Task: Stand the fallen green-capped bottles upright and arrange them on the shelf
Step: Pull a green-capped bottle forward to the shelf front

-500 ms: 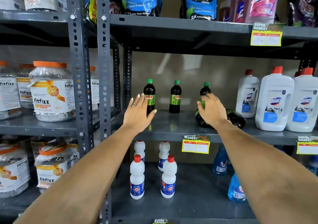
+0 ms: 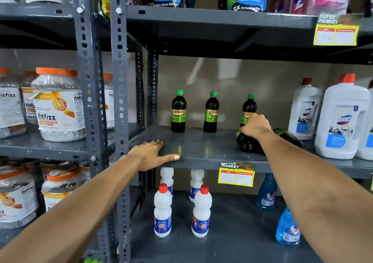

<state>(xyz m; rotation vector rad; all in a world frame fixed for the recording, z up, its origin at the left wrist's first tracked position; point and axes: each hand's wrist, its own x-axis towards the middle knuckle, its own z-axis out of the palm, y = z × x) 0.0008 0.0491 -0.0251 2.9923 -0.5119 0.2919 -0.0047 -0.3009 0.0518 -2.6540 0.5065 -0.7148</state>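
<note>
Three dark green-capped bottles stand upright at the back of the grey middle shelf: the left bottle, the middle bottle and the right bottle. In front of the right one, a fallen dark bottle lies on its side, and a second fallen bottle lies behind my forearm. My right hand is closed over the nearer fallen bottle. My left hand rests flat on the shelf's front left edge, fingers spread, holding nothing.
Large white red-capped jugs crowd the right end of the same shelf. A perforated grey upright borders the left. Small white bottles and blue spray bottles stand on the shelf below; orange-lidded jars fill the left rack.
My left hand has dropped from beside the left upright bottle down to the shelf's front edge. My right hand stays on the fallen bottle. The camera has moved closer.
</note>
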